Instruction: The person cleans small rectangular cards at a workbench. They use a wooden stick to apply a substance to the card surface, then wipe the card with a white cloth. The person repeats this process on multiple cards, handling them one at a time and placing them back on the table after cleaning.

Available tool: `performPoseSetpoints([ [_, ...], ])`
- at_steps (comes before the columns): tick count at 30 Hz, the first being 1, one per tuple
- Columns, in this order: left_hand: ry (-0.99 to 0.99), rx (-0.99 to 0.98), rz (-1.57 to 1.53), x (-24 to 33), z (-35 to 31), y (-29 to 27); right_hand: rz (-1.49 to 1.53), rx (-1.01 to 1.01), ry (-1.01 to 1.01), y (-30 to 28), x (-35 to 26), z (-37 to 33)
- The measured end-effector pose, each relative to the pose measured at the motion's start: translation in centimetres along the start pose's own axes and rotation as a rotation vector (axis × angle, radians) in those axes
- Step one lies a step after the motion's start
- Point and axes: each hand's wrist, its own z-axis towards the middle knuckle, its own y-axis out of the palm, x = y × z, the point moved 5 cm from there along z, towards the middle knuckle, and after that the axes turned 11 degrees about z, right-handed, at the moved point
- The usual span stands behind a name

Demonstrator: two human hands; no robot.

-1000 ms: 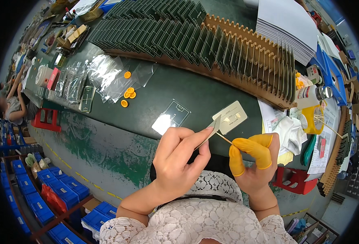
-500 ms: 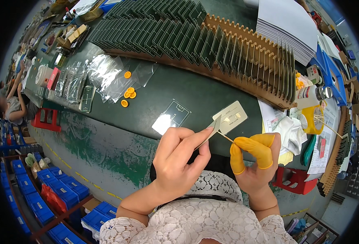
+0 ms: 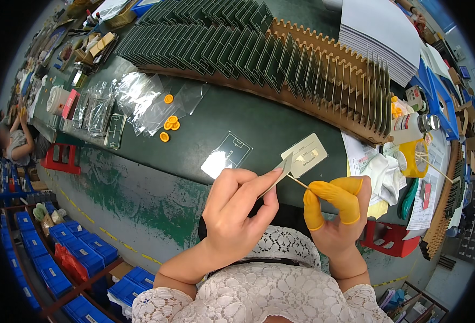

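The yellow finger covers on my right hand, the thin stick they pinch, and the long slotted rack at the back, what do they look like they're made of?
The yellow finger cots look like thin rubber or latex: smooth, tight, rolled at the rims. The stick seems wooden, pale tan and matte, though it is very thin. The slotted rack looks like unfinished wood or fibreboard, brown with cut teeth holding dark green boards.

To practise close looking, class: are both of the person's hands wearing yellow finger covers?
No: only the right hand has yellow covers on its fingers; the left hand is bare.
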Motion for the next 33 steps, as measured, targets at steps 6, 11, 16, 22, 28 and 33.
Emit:
performPoseSetpoints([
  [6,-0.003,-0.006,0.022,0.1,0.1,-0.1,0.031,0.019,0.032,-0.4,-0.1,0.1],
  [11,-0.198,0.053,-0.109,-1.9,0.5,-1.3,0.002,0.120,0.121,-1.3,1.7,-0.2],
  [16,-0.777,-0.030,-0.853,-6.0,0.3,-0.9,-0.136,-0.063,0.196,-0.8,4.8,-1.5],
  [22,-0.819,-0.128,-0.968,-6.3,-0.7,0.1,-0.218,-0.163,0.178,0.5,6.2,-2.4],
  [28,-0.666,-0.069,-0.703,-4.5,-0.7,0.2,-0.250,-0.178,0.177,0.9,6.8,-2.7],
  [33,-0.403,0.029,-0.461,-3.6,-0.7,0.2,-0.252,-0.192,0.195,1.1,6.8,-2.7],
])
